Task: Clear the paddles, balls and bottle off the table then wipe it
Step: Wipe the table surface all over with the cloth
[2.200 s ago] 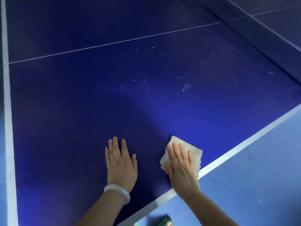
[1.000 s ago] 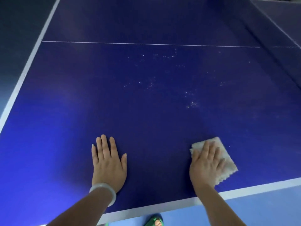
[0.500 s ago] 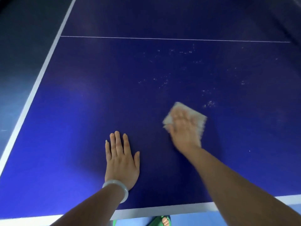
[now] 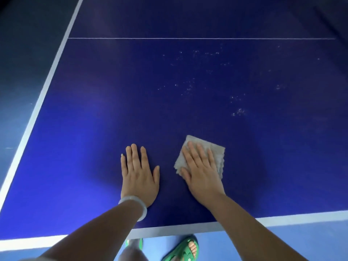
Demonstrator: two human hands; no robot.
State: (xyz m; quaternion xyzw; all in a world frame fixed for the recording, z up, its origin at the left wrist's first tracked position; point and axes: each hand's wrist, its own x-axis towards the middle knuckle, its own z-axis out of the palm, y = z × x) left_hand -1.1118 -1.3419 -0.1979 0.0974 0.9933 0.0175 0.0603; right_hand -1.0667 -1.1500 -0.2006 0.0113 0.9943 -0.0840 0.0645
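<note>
We look steeply down from head height, close over both hands' fingers (image 4: 134, 157), facing across the table (image 4: 113, 110) beyond the fingertips.

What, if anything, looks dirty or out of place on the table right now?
Pale specks lie scattered over the blue table, beyond the cloth pressed flat under the right hand. The left hand rests flat beside it. Nothing else looks odd.

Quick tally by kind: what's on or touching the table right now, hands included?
Hands: 2 (left hand, right hand)
Cloth: 1, the cloth under the right hand
Bracelet: 1, the bracelet on the left wrist
Paddles, balls, bottle: 0 in view
Total: 4
</note>
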